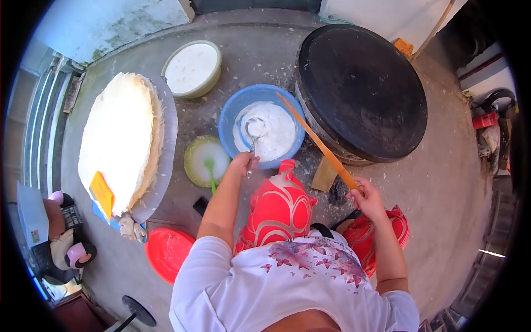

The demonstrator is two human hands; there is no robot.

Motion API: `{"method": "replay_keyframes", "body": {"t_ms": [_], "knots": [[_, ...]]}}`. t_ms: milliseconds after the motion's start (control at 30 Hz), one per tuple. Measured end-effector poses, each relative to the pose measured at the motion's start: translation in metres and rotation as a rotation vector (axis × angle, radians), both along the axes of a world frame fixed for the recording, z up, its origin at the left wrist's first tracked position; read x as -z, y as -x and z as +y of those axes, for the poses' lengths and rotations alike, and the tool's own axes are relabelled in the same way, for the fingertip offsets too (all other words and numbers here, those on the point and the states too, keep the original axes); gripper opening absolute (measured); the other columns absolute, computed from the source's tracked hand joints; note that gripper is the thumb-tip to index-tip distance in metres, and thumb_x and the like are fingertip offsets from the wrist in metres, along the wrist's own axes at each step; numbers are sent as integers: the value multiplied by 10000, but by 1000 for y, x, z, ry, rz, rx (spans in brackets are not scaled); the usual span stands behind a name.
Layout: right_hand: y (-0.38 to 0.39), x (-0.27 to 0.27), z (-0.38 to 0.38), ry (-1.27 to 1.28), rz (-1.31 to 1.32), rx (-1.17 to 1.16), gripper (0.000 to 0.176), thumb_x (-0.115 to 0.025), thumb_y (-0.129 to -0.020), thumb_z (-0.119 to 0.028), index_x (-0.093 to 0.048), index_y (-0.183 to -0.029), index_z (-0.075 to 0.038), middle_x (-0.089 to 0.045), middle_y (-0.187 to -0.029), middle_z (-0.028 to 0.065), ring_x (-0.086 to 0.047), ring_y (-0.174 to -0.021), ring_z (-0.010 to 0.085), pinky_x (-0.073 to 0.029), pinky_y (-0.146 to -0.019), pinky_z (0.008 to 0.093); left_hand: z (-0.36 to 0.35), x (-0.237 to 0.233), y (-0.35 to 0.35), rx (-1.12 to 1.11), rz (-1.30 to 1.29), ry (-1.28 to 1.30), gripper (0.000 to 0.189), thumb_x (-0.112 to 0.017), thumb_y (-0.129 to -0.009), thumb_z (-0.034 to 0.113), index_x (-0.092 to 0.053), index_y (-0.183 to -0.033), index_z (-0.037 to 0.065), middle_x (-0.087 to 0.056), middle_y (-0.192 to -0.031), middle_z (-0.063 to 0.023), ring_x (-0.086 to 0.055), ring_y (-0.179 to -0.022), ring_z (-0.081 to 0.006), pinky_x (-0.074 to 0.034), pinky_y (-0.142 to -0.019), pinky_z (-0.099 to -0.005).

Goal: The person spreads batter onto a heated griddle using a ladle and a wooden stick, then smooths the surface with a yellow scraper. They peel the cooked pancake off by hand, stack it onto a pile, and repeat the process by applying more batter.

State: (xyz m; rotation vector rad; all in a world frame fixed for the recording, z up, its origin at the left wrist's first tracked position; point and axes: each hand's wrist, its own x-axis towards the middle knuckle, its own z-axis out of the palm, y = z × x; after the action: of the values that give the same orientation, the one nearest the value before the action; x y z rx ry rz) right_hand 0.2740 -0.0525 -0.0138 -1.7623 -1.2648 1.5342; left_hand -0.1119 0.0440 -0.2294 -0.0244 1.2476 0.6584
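My left hand (245, 162) is closed round the handle of a metal ladle (255, 128), whose bowl rests in white batter (275, 133) inside a blue basin (228, 118). In my right hand (367, 197) is the lower end of a long, flat wooden spreader (318, 141). The spreader slants up and left, its far tip over the basin's right rim. Beyond it, to the right, stands a large round black griddle (362, 91) with a bare dark surface.
A tall stack of thin pancakes (119, 141) sits at left with an orange scraper (102, 193) on it. Nearby are a pale tub (214, 83) of white batter, a green bowl (191, 166) with a green spoon (211, 177), a red basin (166, 252) and a wooden block (324, 175).
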Motion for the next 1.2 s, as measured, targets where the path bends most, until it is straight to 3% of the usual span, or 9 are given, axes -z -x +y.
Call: {"method": "replay_keyframes", "body": {"t_ms": [133, 200, 333, 400, 600, 733, 1033, 1100, 1200], "knots": [[-10, 20, -4, -26, -161, -107, 79, -517, -861, -92, -522, -898, -22, -575, -633, 20, -526, -509, 80, -414, -465, 219, 2, -23, -9, 548, 729, -141, 190, -467, -866, 167, -530, -872, -13, -599, -685, -161, -605, -647, -288, -485, -579, -401], [-14, 26, -6, 83, -266, -66, 87, -534, -851, -113, -548, -874, -30, -574, -599, 43, -563, -520, 114, -433, -471, 253, -13, -34, -4, 921, 1185, -564, 192, -449, -855, 169, -539, -900, 5, -618, -770, -213, -619, -731, -348, -475, -618, -447], [-14, 26, -14, -57, -392, -101, 79, -523, -846, -97, -530, -811, -27, -577, -594, 67, -559, -495, 161, -433, -470, 289, -42, -53, -14, 1056, 1382, -629, 213, -468, -841, 189, -548, -933, 15, -608, -786, -222, -613, -696, -346, -467, -572, -452], [-21, 39, -18, -137, -539, -174, 99, -559, -801, -118, -540, -835, -27, -585, -657, 175, -583, -629, 342, -448, -560, 400, -31, -75, -11, 1291, 1500, -488, 240, -396, -835, 169, -572, -936, 39, -616, -865, -223, -603, -838, -365, -475, -717, -463], [-29, 49, -26, -181, -609, -206, 123, -573, -779, -141, -533, -815, -30, -577, -695, 204, -555, -688, 401, -426, -601, 455, -9, -34, -11, 1035, 1578, -463, 245, -406, -818, 153, -601, -922, 49, -620, -879, -201, -601, -849, -360, -478, -734, -454], [-28, 38, -26, -143, -557, -187, 117, -570, -781, -139, -531, -815, -34, -575, -695, 199, -556, -689, 398, -426, -606, 454, -20, -55, -28, 1256, 1391, -468, 242, -419, -810, 158, -610, -889, 33, -618, -878, -204, -598, -858, -361, -478, -743, -446], [-31, 33, -28, -161, -575, -191, 121, -567, -788, -150, -533, -835, -44, -576, -733, 202, -559, -708, 390, -426, -609, 455, -2, -70, -40, 1116, 1397, -460, 234, -458, -804, 185, -604, -906, 33, -612, -891, -219, -593, -850, -378, -475, -750, -449], [-27, 32, -23, -141, -553, -188, 129, -567, -789, -156, -537, -858, -52, -577, -745, 204, -558, -716, 392, -426, -618, 457, 20, -80, -51, 883, 1467, -440, 252, -445, -818, 203, -603, -903, 27, -609, -909, -221, -592, -843, -386, -478, -744, -451], [-25, 33, -22, -160, -527, -170, 134, -567, -790, -159, -537, -871, -56, -577, -750, 206, -555, -714, 396, -426, -612, 458, 9, -34, -56, 1114, 1461, -398, 253, -450, -825, 212, -598, -904, 21, -606, -904, -223, -590, -855, -377, -475, -742, -450]]}}
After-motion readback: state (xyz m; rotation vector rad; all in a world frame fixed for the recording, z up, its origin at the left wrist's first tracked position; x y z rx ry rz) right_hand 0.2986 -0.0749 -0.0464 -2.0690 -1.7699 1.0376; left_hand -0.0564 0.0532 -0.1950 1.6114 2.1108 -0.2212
